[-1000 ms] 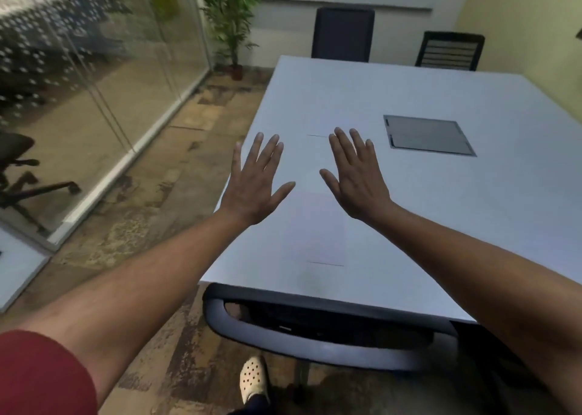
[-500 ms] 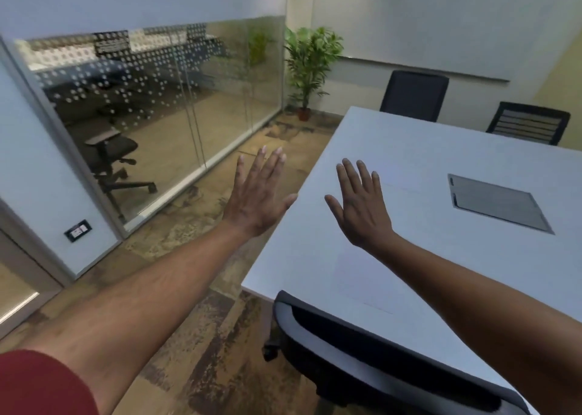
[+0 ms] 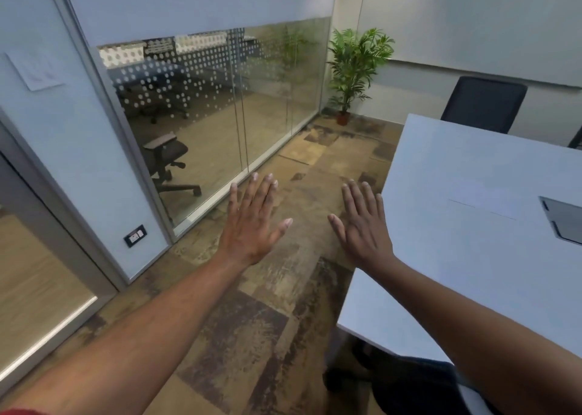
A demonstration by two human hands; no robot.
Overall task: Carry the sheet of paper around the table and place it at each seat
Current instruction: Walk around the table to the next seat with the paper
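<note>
My left hand point(image 3: 252, 222) and my right hand point(image 3: 362, 222) are both stretched out in front of me, palms down, fingers spread, holding nothing. They hover over the floor to the left of the white table point(image 3: 441, 272); the right hand is beside the table's left edge. A white sheet of paper point(image 3: 485, 201) lies flat on the table, faint against the top, to the right of my right hand and just left of the grey cable hatch point(image 3: 563, 222).
A dark chair point(image 3: 483, 104) stands at the table's far end, another chair point(image 3: 419, 383) at the near end under my right arm. A glass wall point(image 3: 220, 124) runs along the left, with a potted plant point(image 3: 352, 71) in the corner. Patterned carpet lies between wall and table.
The view has swung left and up, away from the table toward the glass wall. Both hands stay open and have shifted from above the table to above the floor beside it.
</note>
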